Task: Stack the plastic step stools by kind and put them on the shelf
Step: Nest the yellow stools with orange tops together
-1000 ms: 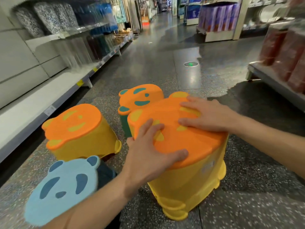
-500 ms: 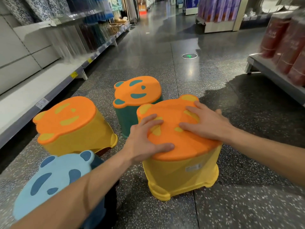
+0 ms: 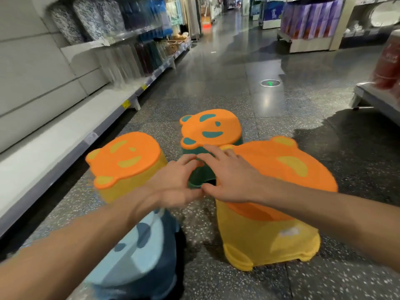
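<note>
Several bear-faced plastic stools stand on the shop floor. A yellow stool with an orange top (image 3: pixel 281 169) is at the right, and a second yellow one (image 3: pixel 123 159) is at the left. A green stool with an orange top (image 3: pixel 211 127) stands behind them. A dark blue stool with a light blue top (image 3: pixel 134 245) is nearest me, partly hidden by my left arm. My left hand (image 3: pixel 175 185) and my right hand (image 3: pixel 233 178) hover side by side between the stools, fingers spread toward the green stool, holding nothing. The low white shelf (image 3: pixel 54 139) runs along the left.
Stocked shelves with patterned and blue goods (image 3: pixel 91 20) line the left wall. A low display platform with red items (image 3: pixel 381 92) sits at the right. Purple boxes (image 3: pixel 309 18) stand at the far right of the speckled aisle floor (image 3: pixel 216 68).
Both hands have lifted off the right yellow stool's top and moved left and forward, toward the green stool. The yellow stool stays on the floor.
</note>
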Demonstrator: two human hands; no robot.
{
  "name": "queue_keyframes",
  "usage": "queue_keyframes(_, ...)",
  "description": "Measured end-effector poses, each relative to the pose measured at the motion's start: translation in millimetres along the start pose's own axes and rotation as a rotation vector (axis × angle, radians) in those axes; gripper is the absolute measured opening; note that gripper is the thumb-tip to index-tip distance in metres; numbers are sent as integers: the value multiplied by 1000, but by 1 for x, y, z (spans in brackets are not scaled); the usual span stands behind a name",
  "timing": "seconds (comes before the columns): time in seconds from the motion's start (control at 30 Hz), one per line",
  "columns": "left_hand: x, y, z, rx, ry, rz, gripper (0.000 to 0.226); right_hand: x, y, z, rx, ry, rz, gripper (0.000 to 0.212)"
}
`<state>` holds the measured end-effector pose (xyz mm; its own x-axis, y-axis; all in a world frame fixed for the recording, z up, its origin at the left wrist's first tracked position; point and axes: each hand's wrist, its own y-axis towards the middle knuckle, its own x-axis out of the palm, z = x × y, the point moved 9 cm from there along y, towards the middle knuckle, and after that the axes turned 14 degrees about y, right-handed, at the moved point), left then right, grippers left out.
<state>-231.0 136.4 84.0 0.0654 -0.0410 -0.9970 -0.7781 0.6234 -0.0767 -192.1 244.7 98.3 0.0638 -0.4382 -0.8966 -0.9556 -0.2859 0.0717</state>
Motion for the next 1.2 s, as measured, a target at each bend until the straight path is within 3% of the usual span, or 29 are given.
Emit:
queue_keyframes(0.1,10,-15,-62,-116,150,-73,89,20,37,-34,-73,-50,-115,80)
queue_keyframes(0.2,21,-20,-126,-272,209,-14,83,43,76,-58,-77,-97,-211,81)
queue_keyframes(0.3,33,-24,-190,-475,142,-2,100,63,116,-73,-60,-137,-269,82)
queue_keyframes(0.43,54,-21,-240,-525,151,-64,125,75,157,-84,-22,-241,-294,88)
queue_keyframes(0.53,81,-26,-259,-561,163,-109,123,87,183,-96,-44,-332,-344,88)
queue_keyframes(0.7,86,-26,-265,-505,163,-71,115,108,207,-100,-74,-379,-369,89)
queue_keyframes(0.97,82,-63,-319,-266,344,-77,127,115,265,-104,-190,-165,-255,83)
queue_keyframes(1.1,72,-93,-337,-166,526,59,91,136,300,-103,-276,-135,-228,81)
queue_keyframes(1.2,55,-124,-371,-459,586,166,73,143,336,-94,-237,0,-175,80)
